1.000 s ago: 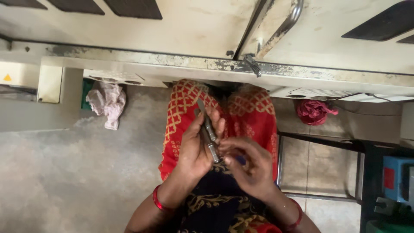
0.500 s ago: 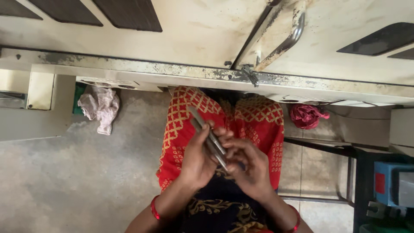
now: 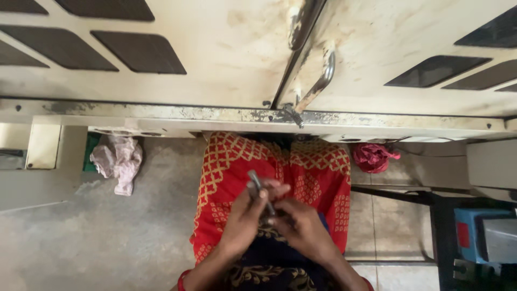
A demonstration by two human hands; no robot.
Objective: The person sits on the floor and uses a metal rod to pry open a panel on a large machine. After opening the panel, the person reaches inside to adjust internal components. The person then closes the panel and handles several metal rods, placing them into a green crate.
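I hold a thin grey metal tool [image 3: 257, 189] over my lap, above the red patterned cloth [image 3: 318, 172] of my dress. My left hand [image 3: 245, 218] wraps its lower half, with the fingers [image 3: 274, 189] clenched on it, so the upper end sticks up and away from me at a slant. My right hand [image 3: 304, 226] sits just beside it and touches the lower end; its fingers are curled in, but I cannot tell whether they pinch the tool or some small part hidden beneath them. The tool looks stiff, hard and light, and probably smooth enough to slip, so I judge the best hold is low on the shaft, close to where both hands meet. Beyond my fingers runs the worn cream edge of the desk [image 3: 161, 114], with a bent steel handle [image 3: 318, 83] above it. Far to the left of my hands a crumpled pale rag [image 3: 118, 159] lies on the concrete floor [image 3: 107, 231], and to the right, past my knee, lies a bunched red cloth [image 3: 372, 156]. Further right stands a blue box [image 3: 474, 231] with a small red rectangular patch on its near face.
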